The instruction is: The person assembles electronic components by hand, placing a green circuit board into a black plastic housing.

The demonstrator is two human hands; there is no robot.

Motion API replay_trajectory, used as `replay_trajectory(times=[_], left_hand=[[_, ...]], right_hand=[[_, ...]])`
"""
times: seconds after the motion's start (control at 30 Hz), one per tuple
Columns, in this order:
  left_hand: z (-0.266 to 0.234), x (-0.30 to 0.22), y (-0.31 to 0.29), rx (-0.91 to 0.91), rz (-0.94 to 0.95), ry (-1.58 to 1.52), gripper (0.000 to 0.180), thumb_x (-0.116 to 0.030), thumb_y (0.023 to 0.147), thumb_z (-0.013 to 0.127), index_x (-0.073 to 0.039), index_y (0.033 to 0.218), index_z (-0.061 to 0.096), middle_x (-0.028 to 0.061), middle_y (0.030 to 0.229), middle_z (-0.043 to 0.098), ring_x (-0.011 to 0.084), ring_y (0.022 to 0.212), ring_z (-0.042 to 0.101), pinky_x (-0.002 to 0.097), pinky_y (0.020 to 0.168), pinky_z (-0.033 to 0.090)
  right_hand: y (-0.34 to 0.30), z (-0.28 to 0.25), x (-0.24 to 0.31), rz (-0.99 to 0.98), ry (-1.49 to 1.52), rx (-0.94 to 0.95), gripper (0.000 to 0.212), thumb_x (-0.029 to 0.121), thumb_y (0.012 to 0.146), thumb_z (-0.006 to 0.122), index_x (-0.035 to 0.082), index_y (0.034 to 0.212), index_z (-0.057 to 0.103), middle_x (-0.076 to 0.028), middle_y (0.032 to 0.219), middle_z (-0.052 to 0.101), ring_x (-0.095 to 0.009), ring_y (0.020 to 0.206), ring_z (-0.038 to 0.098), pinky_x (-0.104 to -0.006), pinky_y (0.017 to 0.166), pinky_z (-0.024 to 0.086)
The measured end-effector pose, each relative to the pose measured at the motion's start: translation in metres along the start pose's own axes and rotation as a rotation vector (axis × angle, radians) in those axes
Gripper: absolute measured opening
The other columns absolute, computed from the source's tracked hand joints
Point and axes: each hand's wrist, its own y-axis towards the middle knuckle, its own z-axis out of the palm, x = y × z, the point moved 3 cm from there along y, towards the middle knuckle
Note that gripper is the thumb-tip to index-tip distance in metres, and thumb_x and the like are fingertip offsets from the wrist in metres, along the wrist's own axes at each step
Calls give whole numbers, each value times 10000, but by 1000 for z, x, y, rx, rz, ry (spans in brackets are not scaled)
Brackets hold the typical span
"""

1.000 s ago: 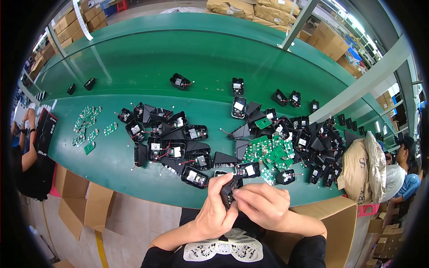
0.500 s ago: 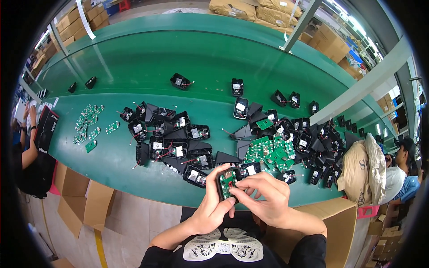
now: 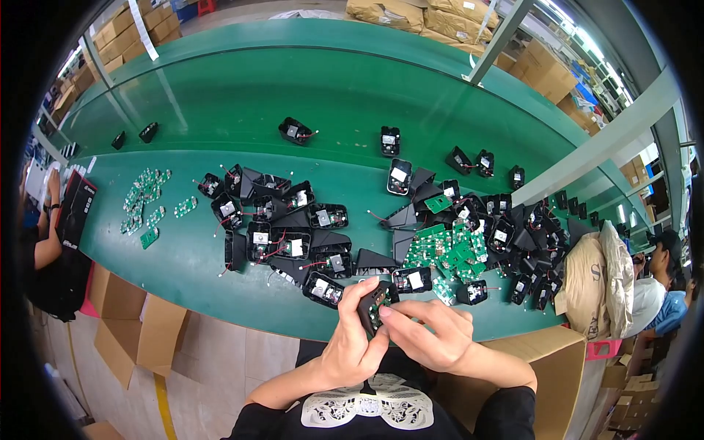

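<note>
Green bench, strewn with black housings and green boards. Left hand and right hand, at 6 o'clock, both gripping one black housing, green board inside. Loose housings uncountable.

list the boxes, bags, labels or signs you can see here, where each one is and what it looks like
Brown cardboard boxes: stacked beyond the bench, top left.
Tan paper sacks: lying beyond the bench, top middle.
More brown boxes: top right, behind a grey post.
Open cardboard box: by the person's right arm.
Flattened brown cartons: on the floor, lower left.
Beige sack: at the bench's right end, dark print.
White paper strip: hanging top left.
</note>
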Motion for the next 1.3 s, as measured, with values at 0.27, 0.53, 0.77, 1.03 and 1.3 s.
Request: replay_trajectory(times=[0.27,0.53,0.77,1.03,1.3], left_hand=[[-1,1,-6,48,-79,19,616,67,789,442,25,1299,100,181,1121,383,202,906,499,311,776,437],[-2,2,-9,90,-152,-48,591,50,814,426,14,1300,92,168,1063,419,143,726,508,251,631,454],[-2,-4,-1,-74,205,212,651,81,664,554,20,1237,252,239,1116,381,333,927,464,389,803,407],[-1,-5,1,-86,264,290,681,82,635,590,-31,1233,283,227,1077,397,335,894,485,383,757,430],[-2,4,-16,-24,-54,136,667,70,712,542,39,1268,175,242,1114,378,327,953,480,406,812,413]], right_hand=[[-1,-2,2,-41,-77,11,367,34,583,699,65,943,636,-22,828,612,-102,565,545,-187,444,399],[3,-4,4,6,-44,91,332,17,592,693,59,918,642,-35,805,616,-112,582,560,-198,445,418],[6,-2,-7,501,469,-18,173,9,622,729,24,781,662,-62,755,630,-138,620,576,-223,455,436],[0,1,3,324,244,-32,199,-4,637,680,8,830,629,-61,787,612,-172,624,572,-243,498,447],[-9,8,27,30,-316,131,307,84,605,622,73,910,652,4,901,602,-139,630,487,-203,470,398]])
